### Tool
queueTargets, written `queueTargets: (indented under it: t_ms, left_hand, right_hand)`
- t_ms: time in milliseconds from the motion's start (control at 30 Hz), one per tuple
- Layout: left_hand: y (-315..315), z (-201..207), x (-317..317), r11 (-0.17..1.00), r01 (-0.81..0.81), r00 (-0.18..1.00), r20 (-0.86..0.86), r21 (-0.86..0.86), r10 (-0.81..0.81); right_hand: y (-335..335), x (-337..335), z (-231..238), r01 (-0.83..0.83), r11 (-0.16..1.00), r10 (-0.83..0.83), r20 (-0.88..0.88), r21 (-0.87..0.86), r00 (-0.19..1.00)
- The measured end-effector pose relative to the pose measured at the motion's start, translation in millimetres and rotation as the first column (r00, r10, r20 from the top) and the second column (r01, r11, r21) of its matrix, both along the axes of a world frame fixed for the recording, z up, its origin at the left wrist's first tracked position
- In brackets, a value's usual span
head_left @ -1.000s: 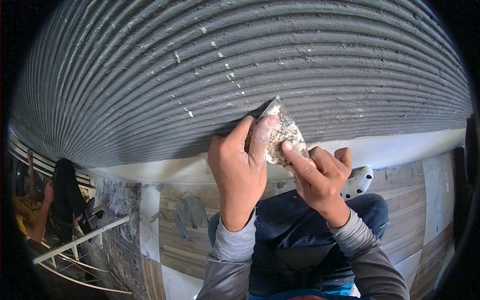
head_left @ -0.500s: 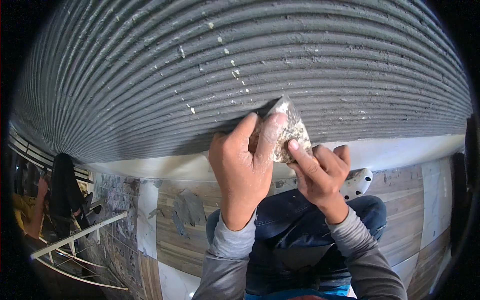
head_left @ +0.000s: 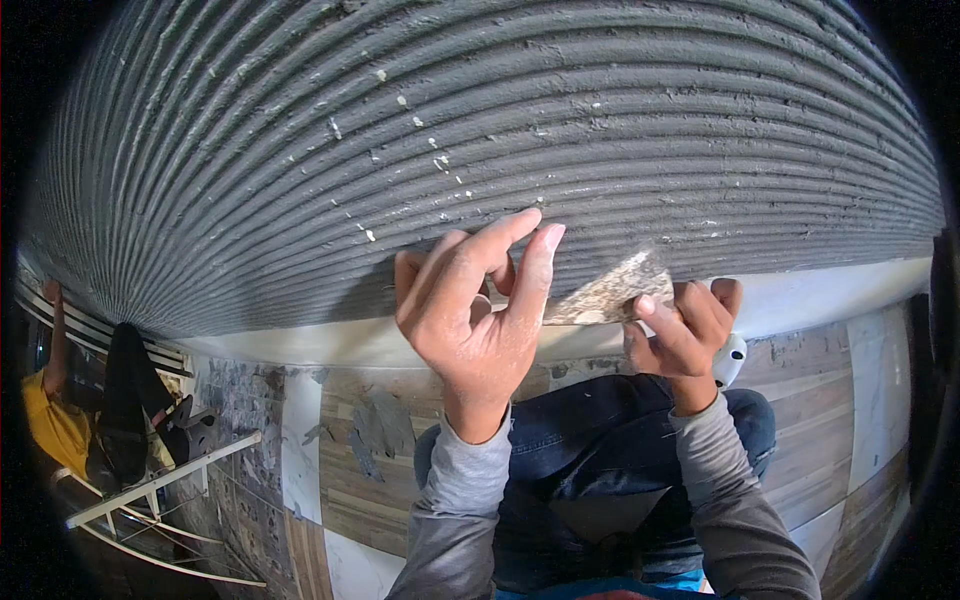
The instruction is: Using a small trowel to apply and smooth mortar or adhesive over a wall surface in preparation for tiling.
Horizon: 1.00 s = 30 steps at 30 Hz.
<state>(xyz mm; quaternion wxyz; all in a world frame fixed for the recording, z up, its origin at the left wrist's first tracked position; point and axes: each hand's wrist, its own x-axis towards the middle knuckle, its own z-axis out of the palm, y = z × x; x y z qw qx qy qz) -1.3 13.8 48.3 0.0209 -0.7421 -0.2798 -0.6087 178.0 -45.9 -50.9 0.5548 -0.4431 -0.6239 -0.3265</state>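
Scraper (head_left: 612, 292), pointing up-left from right grip (head_left: 688, 333), long axis slanted

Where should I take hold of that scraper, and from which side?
I'd judge the right end of the scraper best, coming from the lower right, as the right hand does. The flat, crusted blade's free edge faces upper left, toward the ridged grey surface, so that approach should stay clear of it. Any handle is hidden by the hand.
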Motion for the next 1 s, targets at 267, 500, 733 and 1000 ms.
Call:
queueTargets:
  t_ms: [267,500,733,1000]
  left_hand:
    - [4,-5,9,0.989,-0.091,0.996,0.007,0.12,0.091]
    - [4,-14,15,0.994,-0.104,0.987,0.126,0.016,0.101]
    - [5,-9,17,0.907,-0.292,0.954,0.018,0.305,0.301]
    - [6,-11,18,0.929,-0.275,0.955,-0.041,0.247,0.293]
  right_hand:
    - [1,18,3,0.015,0.998,-0.014,-0.027,0.062,1.0]
    - [2,17,1,-0.004,0.999,0.005,-0.02,0.039,1.0]
    - [3,16,9,-0.014,0.999,0.017,-0.062,0.037,0.998]
    - [5,16,10,-0.012,0.999,0.014,-0.064,0.031,0.998]
